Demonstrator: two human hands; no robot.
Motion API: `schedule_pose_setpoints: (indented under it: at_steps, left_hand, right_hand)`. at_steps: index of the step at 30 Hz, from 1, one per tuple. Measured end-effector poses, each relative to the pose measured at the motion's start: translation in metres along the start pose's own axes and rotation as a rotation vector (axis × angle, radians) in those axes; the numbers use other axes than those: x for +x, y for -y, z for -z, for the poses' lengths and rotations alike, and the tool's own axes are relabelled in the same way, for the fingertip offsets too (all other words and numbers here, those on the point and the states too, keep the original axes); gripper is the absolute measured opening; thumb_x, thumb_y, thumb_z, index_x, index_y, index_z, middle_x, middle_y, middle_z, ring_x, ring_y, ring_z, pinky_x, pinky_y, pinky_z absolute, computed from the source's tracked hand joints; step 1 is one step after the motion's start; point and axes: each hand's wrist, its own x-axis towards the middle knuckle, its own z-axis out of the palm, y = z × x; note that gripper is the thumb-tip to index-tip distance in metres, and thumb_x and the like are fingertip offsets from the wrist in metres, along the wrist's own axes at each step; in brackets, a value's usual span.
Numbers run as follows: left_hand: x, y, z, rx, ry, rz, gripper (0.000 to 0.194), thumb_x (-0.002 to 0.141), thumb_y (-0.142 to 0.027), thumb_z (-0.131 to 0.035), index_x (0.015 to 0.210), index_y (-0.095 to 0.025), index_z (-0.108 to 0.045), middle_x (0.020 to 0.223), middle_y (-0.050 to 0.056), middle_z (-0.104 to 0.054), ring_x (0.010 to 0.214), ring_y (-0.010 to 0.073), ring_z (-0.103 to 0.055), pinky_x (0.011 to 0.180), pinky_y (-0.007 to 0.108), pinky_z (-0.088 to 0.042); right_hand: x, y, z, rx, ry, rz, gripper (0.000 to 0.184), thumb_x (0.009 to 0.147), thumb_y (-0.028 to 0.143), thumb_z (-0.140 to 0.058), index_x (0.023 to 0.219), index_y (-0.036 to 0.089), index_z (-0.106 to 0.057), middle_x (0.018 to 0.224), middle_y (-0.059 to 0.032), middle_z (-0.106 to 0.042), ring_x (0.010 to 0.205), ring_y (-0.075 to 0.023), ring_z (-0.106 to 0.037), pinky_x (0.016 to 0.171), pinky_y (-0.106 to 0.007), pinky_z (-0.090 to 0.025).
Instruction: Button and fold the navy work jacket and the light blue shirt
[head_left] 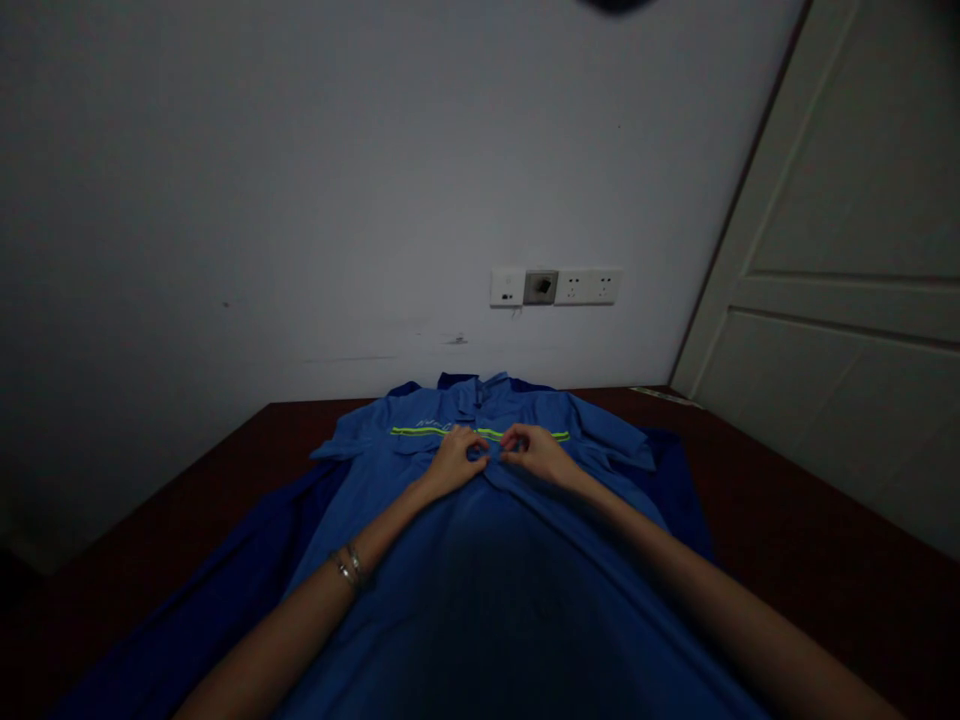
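A light blue short-sleeved shirt lies spread out, collar toward the wall, with a bright yellow-green stripe and white lettering across its chest. My left hand, a bracelet on its wrist, pinches the front edge of this shirt just under the stripe. Close by on the right, my right hand is also closed in a pinch on the front opening. Only a small gap separates the two sets of fingertips; any button between them is too small and dark to make out. Beneath the shirt lies a darker blue garment.
The clothes lie on a dark reddish-brown table. Behind it rises a pale wall with a row of white sockets. A light panelled door stands along the right side.
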Motion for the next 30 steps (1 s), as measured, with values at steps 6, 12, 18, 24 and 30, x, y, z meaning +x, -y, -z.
schedule_pose_setpoints:
  at_steps: [6, 12, 18, 24, 30]
  left_hand:
    - [-0.001, -0.023, 0.014, 0.014, -0.044, 0.03, 0.014, 0.075, -0.022, -0.053, 0.07, -0.014, -0.064, 0.081, 0.004, -0.059, 0.085, 0.0165, -0.052, 0.078, 0.028, -0.04]
    - [0.003, -0.033, 0.023, 0.003, 0.253, 0.115, 0.017, 0.07, -0.017, -0.051, 0.073, -0.013, -0.068, 0.073, 0.002, -0.064, 0.07, 0.0132, -0.055, 0.065, 0.021, -0.041]
    - [0.017, -0.039, 0.032, -0.025, 0.611, 0.212, 0.01, 0.065, -0.019, -0.059, 0.063, -0.012, -0.067, 0.058, 0.0, -0.061, 0.055, 0.011, -0.052, 0.053, 0.019, -0.039]
    - [0.013, -0.053, 0.011, -0.023, 0.859, 0.384, 0.007, 0.06, -0.017, -0.063, 0.055, -0.013, -0.063, 0.051, 0.001, -0.058, 0.047, 0.0111, -0.051, 0.05, 0.022, -0.042]
    - [-0.009, -0.062, -0.006, -0.094, 0.84, 0.455, 0.004, 0.062, -0.015, -0.06, 0.06, -0.012, -0.062, 0.058, 0.003, -0.06, 0.049, 0.0107, -0.054, 0.049, 0.021, -0.043]
  right_hand:
    - [-0.032, 0.037, 0.015, -0.153, 0.101, 0.104, 0.018, 0.063, 0.008, -0.051, 0.073, 0.014, -0.065, 0.067, 0.0, -0.064, 0.059, -0.0101, -0.053, 0.056, -0.019, -0.037]
    - [-0.069, 0.032, 0.006, -0.29, 0.214, 0.017, 0.019, 0.066, 0.008, -0.048, 0.068, 0.014, -0.066, 0.062, -0.0024, -0.063, 0.054, -0.011, -0.053, 0.051, -0.019, -0.033]
    - [-0.087, 0.022, -0.004, -0.487, 0.152, -0.031, 0.021, 0.067, 0.008, -0.049, 0.077, 0.016, -0.066, 0.072, -0.005, -0.066, 0.065, -0.0141, -0.058, 0.056, -0.02, -0.033]
    - [-0.091, 0.016, -0.013, -0.525, 0.096, -0.108, 0.016, 0.069, 0.02, -0.055, 0.08, 0.015, -0.065, 0.08, -0.0069, -0.066, 0.074, -0.0168, -0.06, 0.06, -0.021, -0.037]
    - [-0.088, 0.014, -0.022, -0.599, 0.042, -0.211, 0.021, 0.069, 0.028, -0.058, 0.082, 0.014, -0.063, 0.086, -0.0119, -0.065, 0.082, -0.022, -0.062, 0.065, -0.024, -0.041]
